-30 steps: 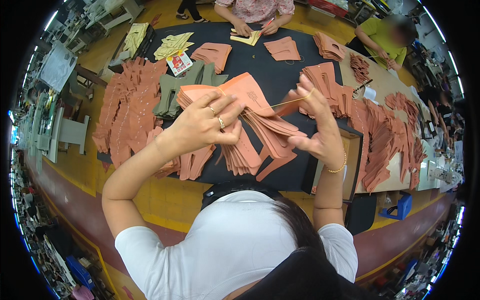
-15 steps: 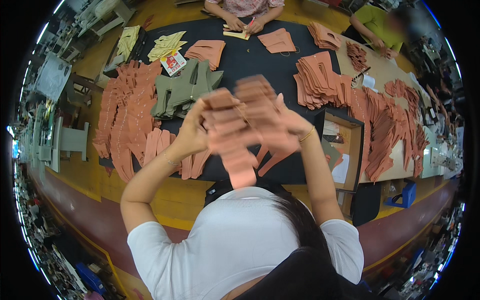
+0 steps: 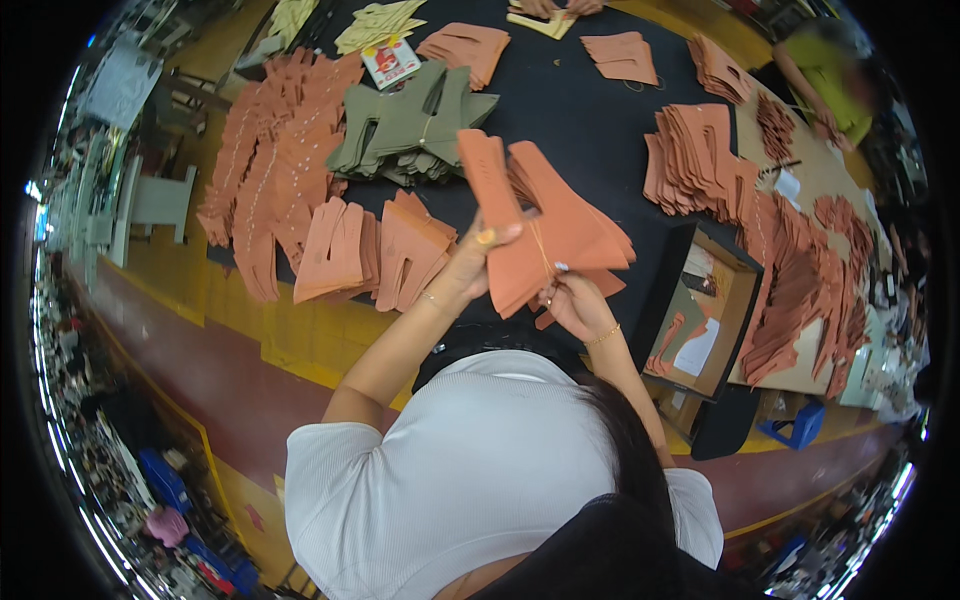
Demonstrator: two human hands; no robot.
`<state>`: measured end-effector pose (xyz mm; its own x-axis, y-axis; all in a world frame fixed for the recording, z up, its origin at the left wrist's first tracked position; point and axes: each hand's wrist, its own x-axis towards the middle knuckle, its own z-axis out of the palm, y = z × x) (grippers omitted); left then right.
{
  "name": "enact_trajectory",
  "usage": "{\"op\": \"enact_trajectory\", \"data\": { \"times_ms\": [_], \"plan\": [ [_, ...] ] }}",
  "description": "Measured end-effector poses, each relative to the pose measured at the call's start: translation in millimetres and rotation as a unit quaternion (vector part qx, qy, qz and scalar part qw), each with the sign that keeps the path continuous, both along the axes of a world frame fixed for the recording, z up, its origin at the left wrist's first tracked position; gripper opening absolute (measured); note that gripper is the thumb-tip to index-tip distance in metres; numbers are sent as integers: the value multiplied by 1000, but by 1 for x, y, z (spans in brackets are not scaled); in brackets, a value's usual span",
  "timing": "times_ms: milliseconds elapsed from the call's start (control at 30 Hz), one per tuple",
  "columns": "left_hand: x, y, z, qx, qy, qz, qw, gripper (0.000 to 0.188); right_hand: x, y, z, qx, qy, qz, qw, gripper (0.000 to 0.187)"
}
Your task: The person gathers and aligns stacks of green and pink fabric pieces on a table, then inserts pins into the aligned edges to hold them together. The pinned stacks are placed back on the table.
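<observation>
I hold a bundle of terracotta cut pieces (image 3: 545,225) upright above the near edge of a black table (image 3: 590,120). My left hand (image 3: 470,262) grips the bundle's left side with the thumb laid across its front. My right hand (image 3: 578,305) pinches the bundle's lower edge from below, at a thin string tied around it. Two flat stacks of the same terracotta pieces (image 3: 375,250) lie on the table just left of my left hand.
A pile of olive-green pieces (image 3: 415,125) lies behind the bundle. More terracotta stacks (image 3: 700,165) spread to the right and far left (image 3: 265,175). An open cardboard box (image 3: 705,325) stands at my right. Other people's hands (image 3: 545,8) work at the far edge.
The bundle was fanned out wide between my hands, then drawn together and lifted close. Now it stands upright and gathered, with my right hand under it.
</observation>
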<state>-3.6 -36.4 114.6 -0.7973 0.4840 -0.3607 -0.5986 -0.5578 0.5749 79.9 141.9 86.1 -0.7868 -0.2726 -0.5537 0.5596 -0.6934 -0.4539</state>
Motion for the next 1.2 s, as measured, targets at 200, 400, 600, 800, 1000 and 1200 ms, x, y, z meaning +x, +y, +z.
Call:
{"op": "enact_trajectory", "data": {
  "times_ms": [200,400,600,800,1000,1200],
  "plan": [
    [-24,-7,-9,-48,54,-110,991,95,6,30,-11,-103,-22,-94,990,61],
    [-70,6,-19,-191,202,-227,934,97,-50,79,-7,71,180,75,978,90],
    [-123,18,-41,-447,245,-125,851,88,-140,72,-61,195,147,71,967,74],
    [-69,-3,-69,-500,269,-231,790,77,-202,54,-140,390,34,134,911,71],
    [-43,-43,-125,-255,-117,-36,959,51,-202,58,-161,547,51,204,810,67],
    [-83,-40,-170,-201,-219,224,928,40,-212,31,-160,563,61,223,793,71]
  ]
}}
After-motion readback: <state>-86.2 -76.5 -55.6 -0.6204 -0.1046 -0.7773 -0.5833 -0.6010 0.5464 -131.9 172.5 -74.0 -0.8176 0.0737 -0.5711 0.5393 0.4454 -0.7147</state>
